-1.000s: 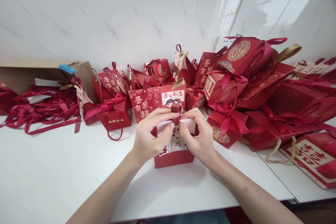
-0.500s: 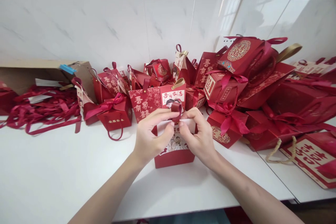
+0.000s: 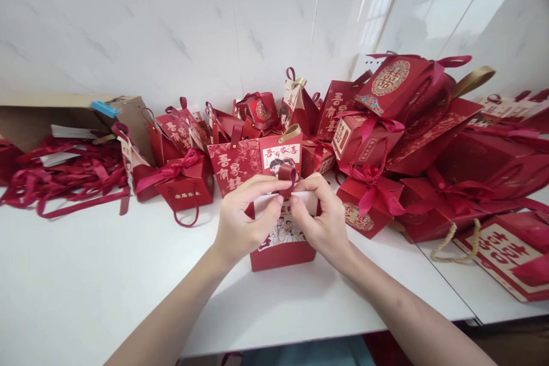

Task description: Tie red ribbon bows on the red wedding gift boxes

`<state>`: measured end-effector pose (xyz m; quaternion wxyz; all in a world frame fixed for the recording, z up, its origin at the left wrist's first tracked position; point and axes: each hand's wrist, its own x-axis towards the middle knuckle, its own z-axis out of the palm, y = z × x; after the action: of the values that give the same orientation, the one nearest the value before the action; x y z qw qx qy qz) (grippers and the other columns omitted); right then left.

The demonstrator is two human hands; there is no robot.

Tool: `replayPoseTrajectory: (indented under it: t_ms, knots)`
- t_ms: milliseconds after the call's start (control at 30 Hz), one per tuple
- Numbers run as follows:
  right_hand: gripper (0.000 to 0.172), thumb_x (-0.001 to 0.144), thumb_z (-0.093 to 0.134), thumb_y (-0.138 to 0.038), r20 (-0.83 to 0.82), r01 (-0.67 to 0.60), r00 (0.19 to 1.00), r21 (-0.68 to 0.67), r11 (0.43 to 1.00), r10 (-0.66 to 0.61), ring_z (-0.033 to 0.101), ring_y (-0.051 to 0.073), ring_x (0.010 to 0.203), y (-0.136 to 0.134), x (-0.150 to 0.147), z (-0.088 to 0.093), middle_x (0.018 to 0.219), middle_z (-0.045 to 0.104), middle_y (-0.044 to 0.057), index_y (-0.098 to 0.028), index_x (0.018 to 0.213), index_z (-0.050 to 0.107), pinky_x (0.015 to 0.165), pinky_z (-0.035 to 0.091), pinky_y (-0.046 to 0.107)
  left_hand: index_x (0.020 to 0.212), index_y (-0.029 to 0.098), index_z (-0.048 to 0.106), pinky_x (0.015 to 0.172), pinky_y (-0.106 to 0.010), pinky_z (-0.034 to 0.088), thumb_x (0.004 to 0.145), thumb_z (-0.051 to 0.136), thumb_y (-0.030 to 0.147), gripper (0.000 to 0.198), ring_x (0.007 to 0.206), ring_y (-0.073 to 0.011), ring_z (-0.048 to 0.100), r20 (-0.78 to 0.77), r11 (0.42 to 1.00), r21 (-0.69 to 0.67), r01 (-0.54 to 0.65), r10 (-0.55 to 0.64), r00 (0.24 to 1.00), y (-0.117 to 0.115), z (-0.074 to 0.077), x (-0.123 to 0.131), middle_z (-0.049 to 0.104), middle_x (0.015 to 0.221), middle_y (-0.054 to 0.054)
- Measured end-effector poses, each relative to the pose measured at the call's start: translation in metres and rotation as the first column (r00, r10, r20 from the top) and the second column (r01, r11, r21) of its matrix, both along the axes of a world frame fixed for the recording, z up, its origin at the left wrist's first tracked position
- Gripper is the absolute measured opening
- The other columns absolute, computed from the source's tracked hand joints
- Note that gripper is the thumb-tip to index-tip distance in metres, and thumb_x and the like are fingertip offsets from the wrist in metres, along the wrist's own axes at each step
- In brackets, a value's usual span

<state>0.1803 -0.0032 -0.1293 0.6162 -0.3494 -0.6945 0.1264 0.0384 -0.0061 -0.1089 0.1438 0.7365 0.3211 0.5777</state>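
A red gift box (image 3: 281, 257) with a white printed panel stands upright on the white table in front of me. A dark red ribbon loop (image 3: 287, 174) rises from the middle of its top edge. My left hand (image 3: 251, 214) is closed on the top edge from the left, thumb in front and forefinger behind, beside the ribbon. From the right my right hand (image 3: 321, 214) pinches the same edge, its thumb close to the left one. The fingers hide part of the box's top and the foot of the loop.
Behind stand several finished red boxes, among them a patterned box (image 3: 234, 166). A tall heap of boxes (image 3: 390, 83) fills the right side. At the left, a cardboard carton (image 3: 128, 106) lies behind a pile of red ribbons (image 3: 77, 174). A tiled wall (image 3: 171, 28) closes off the back.
Both hands keep their pinch on the box's top edge and have barely moved. The whole view has shifted slightly.
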Motion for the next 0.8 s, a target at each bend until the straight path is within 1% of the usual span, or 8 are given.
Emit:
replayPoseTrajectory:
  t_ms: [200, 333, 433, 533, 600, 667, 733, 800]
  knots:
    - [0.006, 0.081, 0.051, -0.016, -0.004, -0.045, 0.999, 0.019, 0.999, 0.045, 0.05, 0.013, 0.065, -0.0008, 0.0015, 0.0011, 0.073, 0.051, -0.001, -0.021, 0.078, 0.05, 0.056, 0.04, 0.027, 0.09, 0.019, 0.07, 0.077, -0.026, 0.056, 0.077, 0.057, 0.009, 0.02, 0.084, -0.0148, 0.066, -0.002, 1.0, 0.025, 0.013, -0.013, 1.0, 0.0, -0.0002, -0.0008, 0.071, 0.091, -0.003]
    - [0.007, 0.081, 0.05, -0.016, 0.002, -0.01, 1.0, -0.028, 1.0, 0.01, 0.049, 0.012, 0.062, -0.0011, 0.0008, 0.0024, 0.071, 0.05, -0.002, -0.021, 0.076, 0.049, 0.054, 0.039, 0.025, 0.091, 0.018, 0.067, 0.077, -0.027, 0.057, 0.077, 0.058, 0.012, 0.018, 0.085, -0.0161, 0.067, 0.008, 1.0, -0.015, -0.003, 0.004, 1.0, 0.0004, -0.0027, -0.0005, 0.071, 0.092, -0.004]
    - [0.007, 0.079, 0.051, -0.016, 0.009, 0.017, 1.0, -0.032, 0.999, -0.016, 0.048, 0.012, 0.06, -0.0005, 0.0002, 0.0022, 0.07, 0.049, -0.002, -0.021, 0.074, 0.048, 0.053, 0.038, 0.025, 0.106, 0.017, 0.059, 0.077, -0.027, 0.057, 0.075, 0.06, 0.013, 0.031, 0.086, -0.0165, 0.067, 0.08, 0.997, -0.077, -0.002, 0.008, 0.997, 0.0014, -0.0056, 0.0003, 0.069, 0.092, -0.004]
    - [0.007, 0.078, 0.052, -0.017, 0.008, 0.028, 1.0, -0.037, 0.999, -0.028, 0.049, 0.012, 0.06, 0.0002, 0.0003, 0.0012, 0.07, 0.05, -0.002, -0.021, 0.075, 0.048, 0.054, 0.039, 0.025, 0.116, 0.018, 0.05, 0.069, -0.025, 0.056, 0.074, 0.061, 0.013, 0.043, 0.075, -0.0144, 0.066, 0.146, 0.989, -0.143, 0.041, -0.02, 0.989, 0.0023, -0.0068, 0.001, 0.066, 0.077, 0.0]
    - [0.007, 0.078, 0.052, -0.016, 0.004, 0.024, 1.0, -0.038, 0.999, -0.024, 0.05, 0.012, 0.061, 0.0004, 0.0003, 0.0012, 0.071, 0.051, -0.002, -0.021, 0.075, 0.048, 0.055, 0.04, 0.025, 0.113, 0.019, 0.051, 0.063, -0.023, 0.055, 0.074, 0.061, 0.013, 0.041, 0.067, -0.0125, 0.064, 0.151, 0.985, -0.163, 0.052, -0.027, 0.988, 0.0024, -0.0063, 0.0013, 0.062, 0.068, 0.003]
    - [0.007, 0.078, 0.052, -0.016, 0.0, 0.017, 1.0, -0.039, 0.999, -0.017, 0.05, 0.012, 0.061, 0.0003, 0.0002, 0.002, 0.07, 0.05, -0.002, -0.021, 0.075, 0.048, 0.055, 0.04, 0.025, 0.105, 0.018, 0.053, 0.058, -0.021, 0.053, 0.073, 0.061, 0.013, 0.033, 0.062, -0.0112, 0.062, 0.148, 0.985, -0.167, 0.04, -0.015, 0.989, 0.002, -0.0054, 0.0018, 0.06, 0.066, 0.003]
    - [0.008, 0.078, 0.052, -0.016, -0.002, 0.012, 1.0, -0.038, 0.999, -0.012, 0.05, 0.012, 0.061, 0.0001, 0.0, 0.0031, 0.068, 0.049, -0.003, -0.021, 0.074, 0.047, 0.054, 0.04, 0.025, 0.093, 0.018, 0.054, 0.056, -0.02, 0.052, 0.072, 0.062, 0.013, 0.024, 0.062, -0.0108, 0.062, 0.15, 0.988, -0.152, 0.008, 0.015, 0.989, 0.0016, -0.0051, 0.0023, 0.06, 0.068, 0.002]
    - [0.009, 0.077, 0.052, -0.015, 0.001, 0.01, 1.0, -0.032, 0.999, -0.01, 0.05, 0.013, 0.062, 0.0, 0.0002, 0.0029, 0.068, 0.048, -0.003, -0.021, 0.073, 0.047, 0.055, 0.04, 0.025, 0.084, 0.017, 0.054, 0.058, -0.02, 0.053, 0.071, 0.063, 0.013, 0.017, 0.065, -0.0113, 0.064, 0.151, 0.992, -0.123, -0.027, 0.045, 0.988, 0.0016, -0.0057, 0.0024, 0.062, 0.072, 0.001]
